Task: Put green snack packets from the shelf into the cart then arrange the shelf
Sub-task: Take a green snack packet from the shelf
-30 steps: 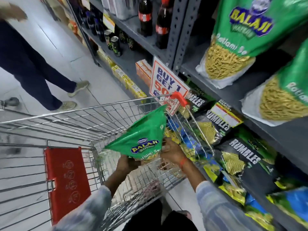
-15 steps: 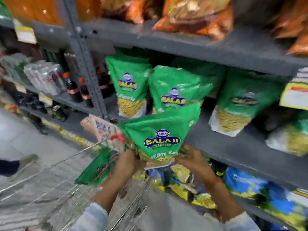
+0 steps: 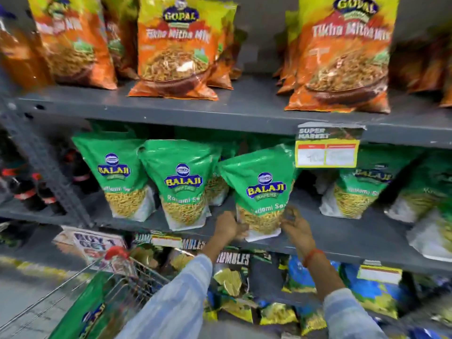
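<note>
A green Balaji snack packet (image 3: 265, 189) stands upright on the grey middle shelf (image 3: 342, 232). My left hand (image 3: 228, 226) grips its lower left corner and my right hand (image 3: 294, 227) holds its lower right side. Two more green packets (image 3: 117, 172) (image 3: 182, 182) stand to its left, and others (image 3: 359, 192) lean at the right. The wire cart (image 3: 137, 267) is at the lower left, with another green packet (image 3: 90, 311) lying inside it.
Orange Gopal packets (image 3: 171, 50) fill the shelf above. Dark and blue snack packets (image 3: 232, 272) crowd the shelf below my arms. A yellow price tag (image 3: 326, 155) hangs from the upper shelf edge. Dark bottles (image 3: 27, 192) stand in the left bay.
The green packet I held with both hands over the cart has gone up to the middle shelf and now stands there. My view has swung from the cart to the shelves.
</note>
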The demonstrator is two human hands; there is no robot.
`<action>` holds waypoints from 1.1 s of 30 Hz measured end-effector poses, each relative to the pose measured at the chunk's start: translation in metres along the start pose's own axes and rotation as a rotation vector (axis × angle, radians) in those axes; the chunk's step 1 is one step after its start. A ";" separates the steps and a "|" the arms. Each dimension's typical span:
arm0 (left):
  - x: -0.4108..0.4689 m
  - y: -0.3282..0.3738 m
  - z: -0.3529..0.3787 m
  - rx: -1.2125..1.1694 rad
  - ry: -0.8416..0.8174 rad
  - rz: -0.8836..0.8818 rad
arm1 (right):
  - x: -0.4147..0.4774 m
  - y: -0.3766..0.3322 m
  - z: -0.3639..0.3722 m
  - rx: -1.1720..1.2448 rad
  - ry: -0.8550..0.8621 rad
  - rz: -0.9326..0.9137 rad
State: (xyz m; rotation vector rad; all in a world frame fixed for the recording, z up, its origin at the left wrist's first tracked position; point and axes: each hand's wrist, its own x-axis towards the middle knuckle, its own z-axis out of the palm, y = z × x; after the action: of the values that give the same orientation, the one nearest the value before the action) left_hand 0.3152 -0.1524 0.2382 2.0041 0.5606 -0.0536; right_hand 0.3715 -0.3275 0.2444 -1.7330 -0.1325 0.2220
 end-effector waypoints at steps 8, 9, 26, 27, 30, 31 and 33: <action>-0.008 -0.022 0.019 -0.172 0.061 0.058 | -0.028 0.022 0.023 0.123 0.229 -0.096; -0.018 -0.029 0.020 -0.153 0.115 0.083 | -0.040 0.024 0.031 0.125 0.330 -0.146; -0.131 -0.341 -0.092 -0.364 0.508 -0.563 | -0.143 0.116 0.334 -0.273 -0.664 -0.032; -0.134 -0.359 -0.097 -0.411 0.442 -0.624 | -0.143 0.126 0.352 -0.305 -0.721 0.001; -0.145 -0.399 -0.109 -0.663 0.237 -0.794 | -0.142 0.151 0.397 -0.418 -0.886 0.125; -0.146 -0.414 -0.110 -0.729 0.223 -0.826 | -0.139 0.162 0.410 -0.445 -0.923 0.146; -0.142 -0.436 -0.112 -0.789 0.277 -0.879 | -0.133 0.180 0.431 -0.504 -0.981 0.181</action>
State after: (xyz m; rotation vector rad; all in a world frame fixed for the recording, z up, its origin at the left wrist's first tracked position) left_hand -0.0120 0.0568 -0.0306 0.9008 1.3631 -0.0729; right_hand 0.1395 0.0276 0.0073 -1.9840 -0.8001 1.2513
